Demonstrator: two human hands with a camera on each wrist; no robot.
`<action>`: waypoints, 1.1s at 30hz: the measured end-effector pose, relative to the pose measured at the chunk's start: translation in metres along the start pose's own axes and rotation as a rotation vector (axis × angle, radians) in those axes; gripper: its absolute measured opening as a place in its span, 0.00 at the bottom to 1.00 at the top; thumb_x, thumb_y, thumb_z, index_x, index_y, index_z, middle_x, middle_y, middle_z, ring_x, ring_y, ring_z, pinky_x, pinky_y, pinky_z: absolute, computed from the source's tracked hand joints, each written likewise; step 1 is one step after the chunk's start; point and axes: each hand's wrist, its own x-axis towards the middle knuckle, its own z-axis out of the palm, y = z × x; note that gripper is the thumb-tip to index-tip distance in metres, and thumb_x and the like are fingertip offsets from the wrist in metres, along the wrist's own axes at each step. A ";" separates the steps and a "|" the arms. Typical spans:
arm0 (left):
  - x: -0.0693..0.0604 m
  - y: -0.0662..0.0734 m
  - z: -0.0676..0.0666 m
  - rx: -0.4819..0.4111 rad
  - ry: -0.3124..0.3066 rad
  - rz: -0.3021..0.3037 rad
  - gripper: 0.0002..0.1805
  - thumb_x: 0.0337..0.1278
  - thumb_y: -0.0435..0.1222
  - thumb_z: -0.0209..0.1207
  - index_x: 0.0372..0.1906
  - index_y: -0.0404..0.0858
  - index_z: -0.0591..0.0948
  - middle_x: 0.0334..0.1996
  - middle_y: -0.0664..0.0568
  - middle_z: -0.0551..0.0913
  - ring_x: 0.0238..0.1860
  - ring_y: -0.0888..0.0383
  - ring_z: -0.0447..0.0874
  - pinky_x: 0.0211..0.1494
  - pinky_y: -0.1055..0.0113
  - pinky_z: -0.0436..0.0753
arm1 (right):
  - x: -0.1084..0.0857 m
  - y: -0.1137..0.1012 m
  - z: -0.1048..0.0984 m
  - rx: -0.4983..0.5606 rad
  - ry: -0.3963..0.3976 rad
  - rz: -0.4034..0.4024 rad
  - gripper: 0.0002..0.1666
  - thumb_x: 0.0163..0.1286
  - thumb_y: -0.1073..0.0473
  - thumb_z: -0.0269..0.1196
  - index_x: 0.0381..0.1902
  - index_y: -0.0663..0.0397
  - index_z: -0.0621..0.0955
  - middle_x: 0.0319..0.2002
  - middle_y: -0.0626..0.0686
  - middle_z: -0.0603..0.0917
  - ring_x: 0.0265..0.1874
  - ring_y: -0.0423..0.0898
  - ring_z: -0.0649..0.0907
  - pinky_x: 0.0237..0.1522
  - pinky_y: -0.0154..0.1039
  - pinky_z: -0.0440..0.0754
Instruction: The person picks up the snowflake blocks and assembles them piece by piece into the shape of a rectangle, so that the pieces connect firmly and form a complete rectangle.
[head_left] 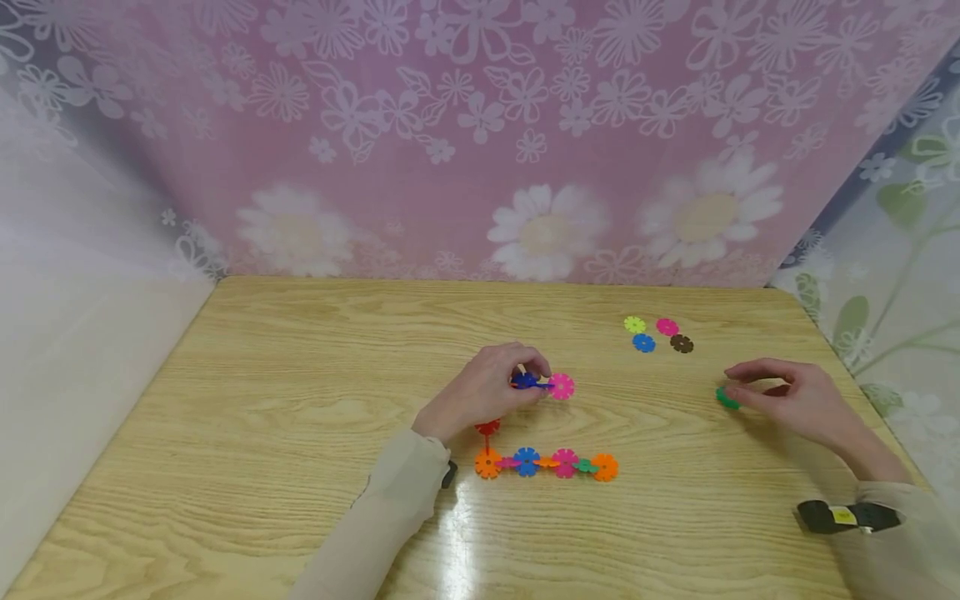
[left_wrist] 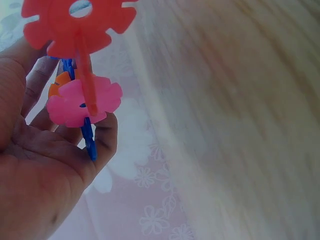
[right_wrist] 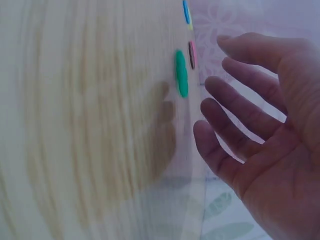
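Green disc [right_wrist: 181, 74], 4 others [head_left: 643, 343]; R hand [head_left: 802, 398] relaxed; L hand [head_left: 487, 381] grips prob. 1 chain [head_left: 487, 428]

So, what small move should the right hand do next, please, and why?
Probably lower the right hand slightly and pinch the green notched disc. The right wrist view shows this disc lying on the wood-grain tabletop with a gap to the hand, while the left hand holds a chain of interlocked discs.
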 end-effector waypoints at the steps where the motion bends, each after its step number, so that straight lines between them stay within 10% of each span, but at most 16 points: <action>1: 0.000 0.000 0.000 -0.004 -0.003 -0.003 0.09 0.66 0.40 0.67 0.48 0.49 0.85 0.42 0.60 0.86 0.42 0.62 0.80 0.45 0.71 0.79 | -0.001 0.001 -0.002 0.000 -0.007 0.003 0.23 0.68 0.51 0.71 0.55 0.57 0.84 0.41 0.20 0.80 0.35 0.25 0.84 0.34 0.27 0.83; 16: 0.000 -0.002 0.003 -0.008 -0.012 -0.002 0.12 0.67 0.39 0.65 0.53 0.49 0.85 0.41 0.62 0.86 0.38 0.64 0.79 0.46 0.71 0.79 | 0.000 0.028 -0.011 -0.062 -0.089 -0.073 0.27 0.62 0.55 0.76 0.58 0.52 0.84 0.49 0.22 0.76 0.39 0.24 0.83 0.38 0.23 0.80; 33: 0.001 0.001 0.006 -0.001 -0.015 -0.013 0.18 0.61 0.45 0.70 0.54 0.49 0.83 0.40 0.56 0.86 0.37 0.64 0.80 0.44 0.71 0.80 | 0.012 0.025 -0.008 -0.161 -0.151 -0.118 0.15 0.60 0.55 0.77 0.46 0.45 0.87 0.54 0.55 0.75 0.45 0.19 0.69 0.41 0.25 0.78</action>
